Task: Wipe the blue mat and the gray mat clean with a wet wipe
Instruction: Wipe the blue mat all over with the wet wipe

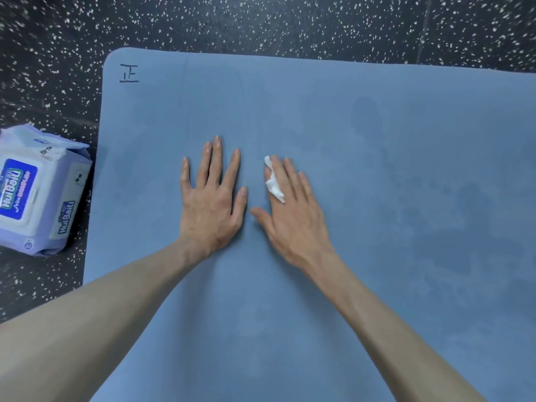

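Blue mat (pixel 377 198) | left hand (pixel 211 204) flat | right hand (pixel 293 219) flat on wet wipe (pixel 274 184) | wipes pack (pixel 37 190) left

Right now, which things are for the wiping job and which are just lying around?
For the job:
blue mat
wet wipe under the right hand
left hand, flat on the mat
wipes pack

Just there:
speckled floor

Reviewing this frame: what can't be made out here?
- Gray mat: not in the head view.
- Blue mat: cut off by the right and bottom edges.
- Wet wipe: mostly hidden under the right hand; its size is unclear.
- Wipes pack: cropped by the left edge; small print is unreadable.
- Left hand covers the mat beneath.
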